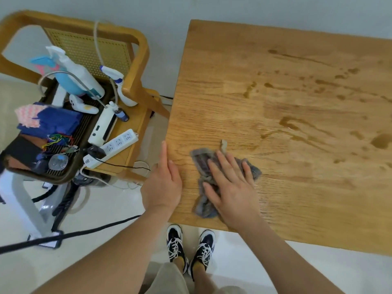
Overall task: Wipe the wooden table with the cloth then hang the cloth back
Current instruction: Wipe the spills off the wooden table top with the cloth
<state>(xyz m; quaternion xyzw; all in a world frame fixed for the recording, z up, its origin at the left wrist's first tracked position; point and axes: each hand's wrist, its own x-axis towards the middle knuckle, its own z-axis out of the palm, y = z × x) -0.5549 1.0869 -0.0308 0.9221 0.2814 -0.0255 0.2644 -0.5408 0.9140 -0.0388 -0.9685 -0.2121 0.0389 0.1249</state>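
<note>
The wooden table [286,115] fills the right half of the view, with wet streaks and drops across its right and middle parts. A crumpled grey cloth [202,161] lies near the table's front left corner. My right hand [230,183] lies flat on the cloth with fingers spread, pressing it against the wood. My left hand [164,181] rests with fingers together on the table's left edge, holding nothing.
A wooden chair [135,60] with a cane back stands left of the table, loaded with spray bottles [74,73], a white power strip [112,147], a dark tray and small clutter. Black cables [84,231] run over the pale floor. My shoes [191,247] are at the table's front edge.
</note>
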